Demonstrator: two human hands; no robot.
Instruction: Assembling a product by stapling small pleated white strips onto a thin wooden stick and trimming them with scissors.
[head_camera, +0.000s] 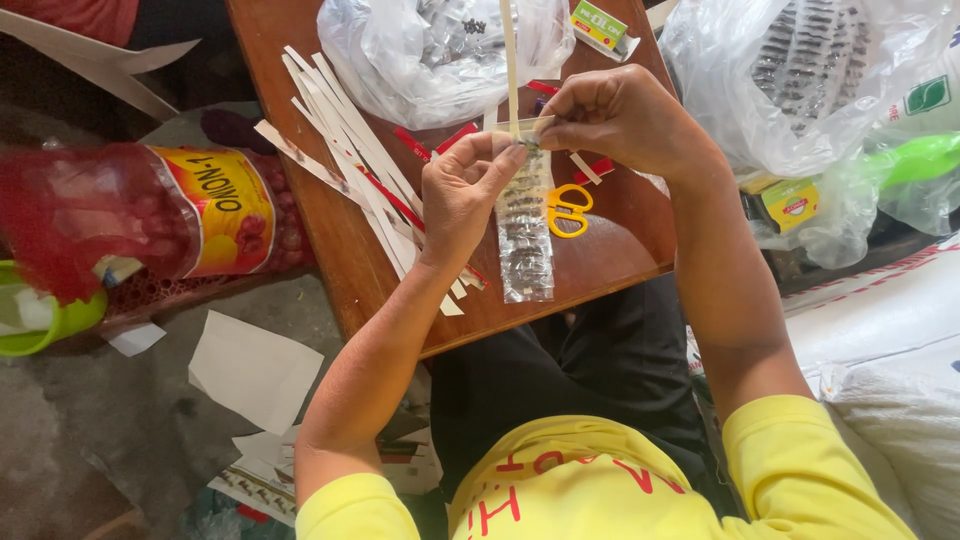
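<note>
My left hand (463, 190) pinches the top of a narrow clear plastic packet (526, 240) filled with small dark pieces, which hangs down over the wooden table (610, 255). My right hand (615, 115) grips the same top edge from the right, together with a thin pale paper strip (511, 60) that stands upright from the packet's mouth. Both hands meet at the packet's top. Yellow-handled scissors (567, 210) lie on the table just right of the packet.
Several white and red paper strips (350, 150) are spread on the table's left. Clear bags of packets (430, 50) (800, 70) sit behind and to the right. A red mesh sack (130, 215) lies left, paper scraps (255, 370) on the floor, white sacks (890, 340) right.
</note>
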